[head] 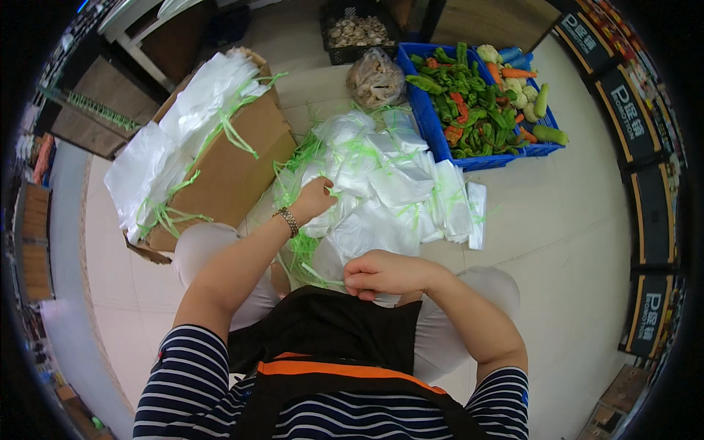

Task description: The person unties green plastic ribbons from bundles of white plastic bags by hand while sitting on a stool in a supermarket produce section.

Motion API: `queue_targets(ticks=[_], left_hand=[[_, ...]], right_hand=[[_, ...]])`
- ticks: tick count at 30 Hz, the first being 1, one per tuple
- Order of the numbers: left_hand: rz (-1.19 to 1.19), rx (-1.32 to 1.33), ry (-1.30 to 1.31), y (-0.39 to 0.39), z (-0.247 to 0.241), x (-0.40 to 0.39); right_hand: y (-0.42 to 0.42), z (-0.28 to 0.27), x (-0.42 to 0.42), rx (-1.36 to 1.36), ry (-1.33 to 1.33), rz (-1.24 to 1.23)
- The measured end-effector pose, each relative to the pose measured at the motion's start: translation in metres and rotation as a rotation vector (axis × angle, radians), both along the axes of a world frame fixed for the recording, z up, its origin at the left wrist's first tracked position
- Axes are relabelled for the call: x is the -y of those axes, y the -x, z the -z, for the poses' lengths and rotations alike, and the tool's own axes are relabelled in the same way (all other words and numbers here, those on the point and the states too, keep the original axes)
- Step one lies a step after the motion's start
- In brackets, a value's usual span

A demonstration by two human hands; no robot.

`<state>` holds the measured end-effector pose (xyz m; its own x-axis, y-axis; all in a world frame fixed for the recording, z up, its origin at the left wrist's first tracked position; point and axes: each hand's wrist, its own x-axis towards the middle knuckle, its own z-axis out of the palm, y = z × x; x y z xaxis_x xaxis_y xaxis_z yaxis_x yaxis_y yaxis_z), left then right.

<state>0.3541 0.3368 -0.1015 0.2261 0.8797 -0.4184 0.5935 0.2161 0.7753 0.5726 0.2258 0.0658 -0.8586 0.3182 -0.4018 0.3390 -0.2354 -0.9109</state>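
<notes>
A heap of clear plastic bags (pixel 379 181) with green ties lies on the floor before me. My left hand (pixel 313 199), a metal-banded bracelet at its wrist, is over the left part of the heap with its fingers curled; whether it grips a bag is hidden. Lower down, near my lap, my right hand (pixel 379 275) pinches a green plastic tie (pixel 324 279) between thumb and fingers. Loose green ties (pixel 301 247) lie along the heap's left edge. More plastic bags (pixel 192 110) with green ties stick out of a cardboard box (pixel 231 165) at the left.
A blue crate (pixel 423 126) of green and red peppers stands behind the heap at the right, beside another with carrots and cauliflower (pixel 517 91). A filled plastic bag (pixel 376 80) and a black crate (pixel 357 54) are at the back. Dark shelf panels (pixel 652 220) line the right.
</notes>
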Motion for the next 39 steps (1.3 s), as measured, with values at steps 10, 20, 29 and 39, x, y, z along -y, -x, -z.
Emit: queue_targets(ticks=[10, 20, 29, 39], left_hand=[[0.697, -0.260, -0.664, -0.163, -0.014, -0.050], [0.409, -0.366, -0.714, -0.190, 0.025, -0.057], [-0.043, 0.556, -0.193, -0.054, -0.122, -0.065], [0.506, 0.116, -1.207, -0.020, -0.218, 0.075]], right_hand=[[-0.001, 0.015, 0.004, 0.145, -0.173, -0.169], [-0.013, 0.028, 0.003, 0.186, -0.343, -0.136], [-0.009, 0.029, -0.012, -0.020, -0.340, 0.731], [-0.032, 0.038, -0.054, -0.500, 0.491, 1.132]])
